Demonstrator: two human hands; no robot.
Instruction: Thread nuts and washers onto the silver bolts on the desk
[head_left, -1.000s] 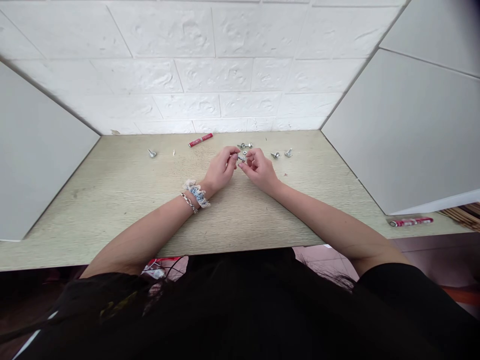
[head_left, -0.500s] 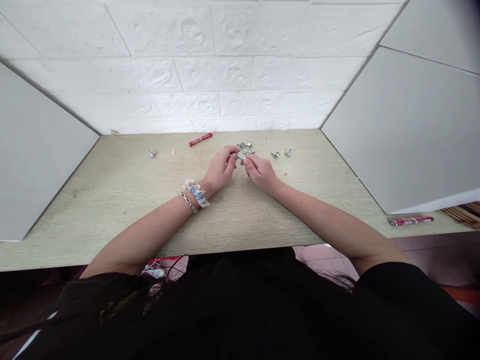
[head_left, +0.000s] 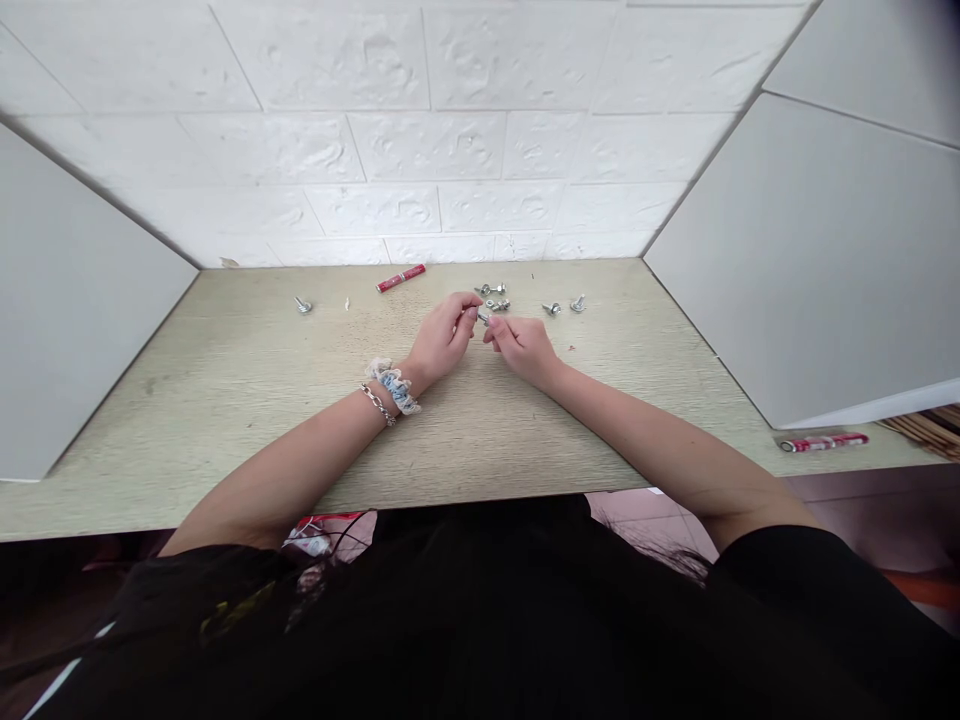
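Observation:
Between my two hands, just above the table, is a small silver bolt [head_left: 483, 317]. My left hand [head_left: 445, 335] pinches its left end between thumb and forefinger. The fingers of my right hand [head_left: 523, 348] are closed around its right end; whether a nut or washer sits under those fingertips is hidden. Right behind the hands lies a small cluster of bolts and nuts [head_left: 499, 289]. To the right of it are two more bolts, one lying [head_left: 551, 309] and one with its shank pointing up [head_left: 577, 303].
A single bolt [head_left: 302, 305] lies on the left of the wooden table [head_left: 420, 455]. A red pen-like tube [head_left: 400, 278] rests near the white brick wall [head_left: 465, 145]; another red tube [head_left: 823, 442] is at far right. Grey panels [head_left: 840, 260] border both sides.
My right fingers have shifted slightly around the bolt's end, the fingertips curling differently. The left hand stays in place, and the loose hardware has not moved.

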